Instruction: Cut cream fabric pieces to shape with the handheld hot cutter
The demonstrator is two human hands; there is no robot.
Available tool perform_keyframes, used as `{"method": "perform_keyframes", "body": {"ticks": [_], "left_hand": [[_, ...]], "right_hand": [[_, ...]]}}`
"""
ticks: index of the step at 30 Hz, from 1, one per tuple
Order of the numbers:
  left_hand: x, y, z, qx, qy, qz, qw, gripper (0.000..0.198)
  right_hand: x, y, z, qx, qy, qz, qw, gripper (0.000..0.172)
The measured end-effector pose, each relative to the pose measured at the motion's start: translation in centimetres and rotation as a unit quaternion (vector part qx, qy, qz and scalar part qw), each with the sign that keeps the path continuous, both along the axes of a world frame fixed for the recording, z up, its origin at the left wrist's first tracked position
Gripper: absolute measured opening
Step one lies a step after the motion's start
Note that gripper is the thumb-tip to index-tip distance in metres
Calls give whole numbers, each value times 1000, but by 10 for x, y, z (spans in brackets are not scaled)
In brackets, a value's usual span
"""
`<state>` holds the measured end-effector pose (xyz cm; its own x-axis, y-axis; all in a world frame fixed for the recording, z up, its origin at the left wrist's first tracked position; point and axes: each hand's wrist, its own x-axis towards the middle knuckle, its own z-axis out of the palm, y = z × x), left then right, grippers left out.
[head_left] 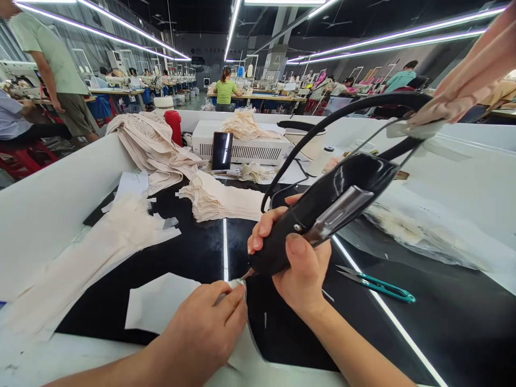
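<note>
My right hand [304, 274] wraps round a black hand-held tool [355, 174] with a metal lever on its side and a thick cable at its top. The tool tilts down to the left, and its narrow tip meets the edge of a pale fabric piece [161, 301]. Just below that tip, my left hand [209, 322] is closed, pinching the fabric's edge between thumb and fingers. Part of the fabric is hidden under the left hand. Teal-handled thread snips [389, 288] lie to the right of my right hand on the black tabletop [298, 333].
A stack of cream fabric pieces [229, 200] lies beyond my hands, with more pale fabric [88, 258] at left. A phone [222, 150] leans against a white vented box [199, 138]. Clear plastic bags [427, 231] lie at right. Low white walls [52, 215] edge the table.
</note>
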<state>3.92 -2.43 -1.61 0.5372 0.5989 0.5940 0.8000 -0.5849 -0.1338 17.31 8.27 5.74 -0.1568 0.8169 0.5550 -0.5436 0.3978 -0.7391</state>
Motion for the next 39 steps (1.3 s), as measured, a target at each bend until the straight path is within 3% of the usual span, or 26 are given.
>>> {"method": "perform_keyframes", "body": {"ticks": [18, 22, 27, 31, 33, 39], "left_hand": [[5, 4, -9, 9, -14, 0, 1000, 20], [2, 4, 0, -5, -7, -9, 1000, 20], [-24, 7, 17, -128, 31, 30, 991, 29], [-37, 12, 18, -89, 12, 48, 995, 24], [-30, 12, 17, -67, -16, 37, 997, 20], [8, 4, 10, -56, -34, -58, 996, 30]], "right_hand": [[-7, -2, -1, -12, 3, 18, 1000, 42], [-4, -1, 4, -5, -3, 6, 1000, 43], [11, -1, 12, 1, 2, -21, 1000, 43], [26, -2, 15, -2, -15, -43, 999, 41], [32, -2, 14, -4, -18, -54, 998, 41], [43, -5, 11, 2, -13, -72, 997, 40]]}}
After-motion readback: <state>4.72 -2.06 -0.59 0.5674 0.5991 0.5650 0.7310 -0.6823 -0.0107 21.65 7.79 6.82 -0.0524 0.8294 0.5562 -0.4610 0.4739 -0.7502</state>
